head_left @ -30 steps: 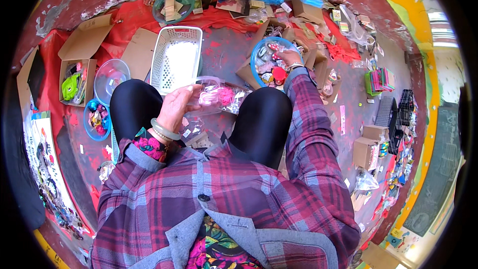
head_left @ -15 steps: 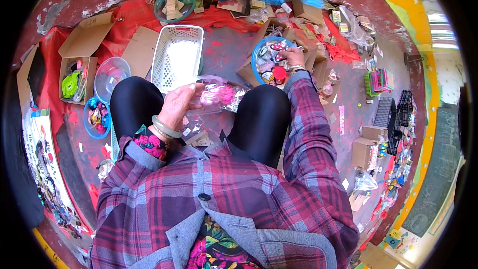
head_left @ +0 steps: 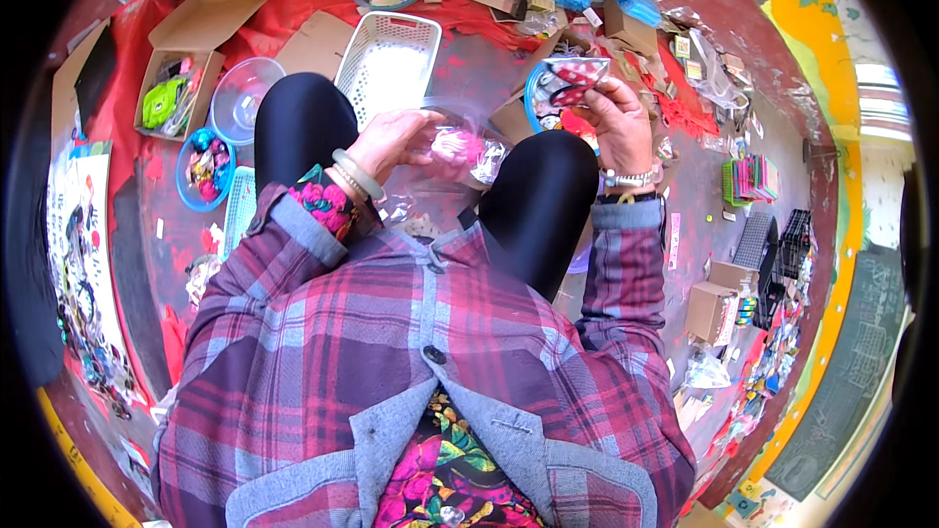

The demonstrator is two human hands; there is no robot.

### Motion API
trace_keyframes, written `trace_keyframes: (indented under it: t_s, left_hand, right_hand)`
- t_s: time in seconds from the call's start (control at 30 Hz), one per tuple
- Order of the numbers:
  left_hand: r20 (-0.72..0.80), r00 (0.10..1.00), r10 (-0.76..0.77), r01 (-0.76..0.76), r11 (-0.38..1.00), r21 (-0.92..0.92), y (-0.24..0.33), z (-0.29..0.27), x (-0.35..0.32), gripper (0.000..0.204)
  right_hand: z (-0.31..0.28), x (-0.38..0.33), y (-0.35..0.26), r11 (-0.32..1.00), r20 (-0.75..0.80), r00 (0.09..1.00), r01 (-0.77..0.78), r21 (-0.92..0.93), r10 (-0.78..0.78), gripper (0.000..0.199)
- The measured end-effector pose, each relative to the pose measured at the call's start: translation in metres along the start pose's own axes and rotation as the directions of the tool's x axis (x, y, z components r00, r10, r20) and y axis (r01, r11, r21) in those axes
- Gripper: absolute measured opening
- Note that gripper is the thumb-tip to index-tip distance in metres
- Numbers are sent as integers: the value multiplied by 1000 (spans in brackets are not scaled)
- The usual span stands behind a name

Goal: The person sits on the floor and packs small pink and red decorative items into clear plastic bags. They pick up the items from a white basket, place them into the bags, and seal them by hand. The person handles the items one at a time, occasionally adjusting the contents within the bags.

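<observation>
My left hand [head_left: 393, 145] is closed on the edge of a clear plastic bag [head_left: 462, 145] between my knees; bright pink, fluffy-looking things show through it. Pinched between the thumb and fingers of my right hand [head_left: 622, 125] is a red polka-dot piece [head_left: 579, 78] with black parts, perhaps in a shiny clear wrapper. It is held over the right side of a round blue basin [head_left: 532, 110]. Red, yellow and pale small items lie in that basin, partly hidden by the right hand and my right knee.
A white perforated basket [head_left: 426, 27] stands beyond my left knee. On the left are a clear tub [head_left: 227, 115], a blue bowl of colourful trinkets [head_left: 209, 198] and an open carton [head_left: 217, 76]. A green rack with pink cards [head_left: 747, 182] stands at the right.
My right hand has risen from the basin, bringing the polka-dot piece up with it. The left hand keeps its hold on the bag. The whole view has shifted a little.
</observation>
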State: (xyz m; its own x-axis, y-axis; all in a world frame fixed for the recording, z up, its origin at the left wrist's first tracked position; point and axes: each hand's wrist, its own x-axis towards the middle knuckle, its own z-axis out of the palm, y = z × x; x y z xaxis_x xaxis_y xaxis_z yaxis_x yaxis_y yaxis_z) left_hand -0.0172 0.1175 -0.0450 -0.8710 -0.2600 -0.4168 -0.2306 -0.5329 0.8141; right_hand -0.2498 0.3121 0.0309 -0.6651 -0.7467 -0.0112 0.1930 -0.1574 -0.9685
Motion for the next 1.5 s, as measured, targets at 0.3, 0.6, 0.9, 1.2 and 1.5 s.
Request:
trace_keyframes:
  t_s: [0.3,0.6,0.9,1.2,1.5]
  left_hand:
    - [164,984,75,-80,997,21,5,22,-29,44]
    - [53,993,109,-115,985,130,-2,24,-36,38]
    - [58,987,151,-158,976,152,6,34,-48,41]
    - [179,952,247,-291,910,296,14,39,-56,46]
    - [180,956,233,-280,910,306,13,36,-56,43]
  right_hand:
    - [81,-50,-5,732,394,888,431,-527,-238,14]
    - [90,-59,-10,300,536,802,596,-744,-263,10]
    - [99,-60,-19,158,589,786,616,-772,-189,9]
    - [109,-58,-6,25,645,762,647,-762,-63,10]
    - [118,-57,5,-11,617,783,620,-785,81,12]
